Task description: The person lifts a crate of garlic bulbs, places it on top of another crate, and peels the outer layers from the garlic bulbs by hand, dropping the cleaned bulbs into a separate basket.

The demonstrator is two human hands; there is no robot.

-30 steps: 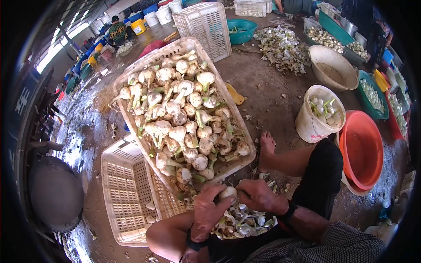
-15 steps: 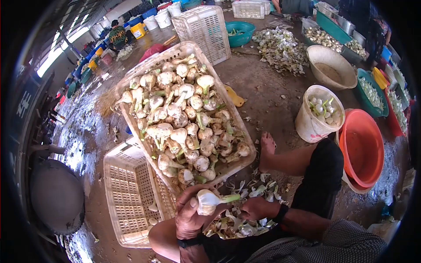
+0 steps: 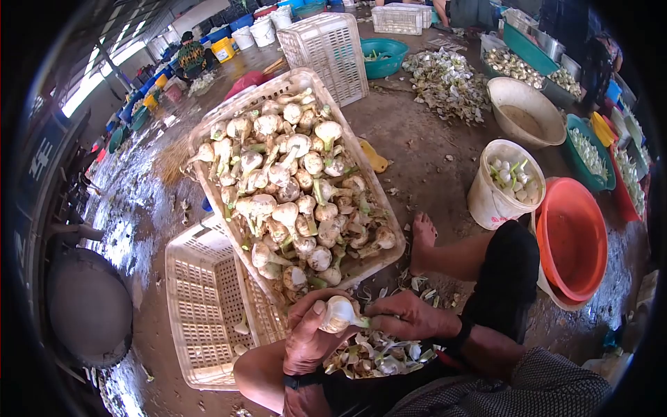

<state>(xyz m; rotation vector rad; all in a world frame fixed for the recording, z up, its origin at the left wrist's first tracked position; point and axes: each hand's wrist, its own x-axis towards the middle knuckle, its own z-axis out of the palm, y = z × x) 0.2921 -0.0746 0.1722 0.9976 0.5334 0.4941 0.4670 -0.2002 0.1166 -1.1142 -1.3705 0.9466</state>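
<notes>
My left hand is wrapped round a garlic bulb, thumb on its near side, pale skin facing up. The bulb's green stem points right. My right hand has its fingers closed at the stem end; whether a tool is also in it I cannot make out. Just beyond both hands stands a plastic crate heaped with unpeeled garlic bulbs, stems and roots still on many. Beneath my hands lies a pile of garlic peelings between my legs.
Lower left is another slatted crate with a few bits inside. On my right are a white bucket of peeled garlic and a red basin. A peelings heap and a beige basin lie farther off. A person sits far left.
My right hand has come up and left to the garlic bulb's stem. The bulb has turned slightly and sits a little lower beside it in my left hand.
</notes>
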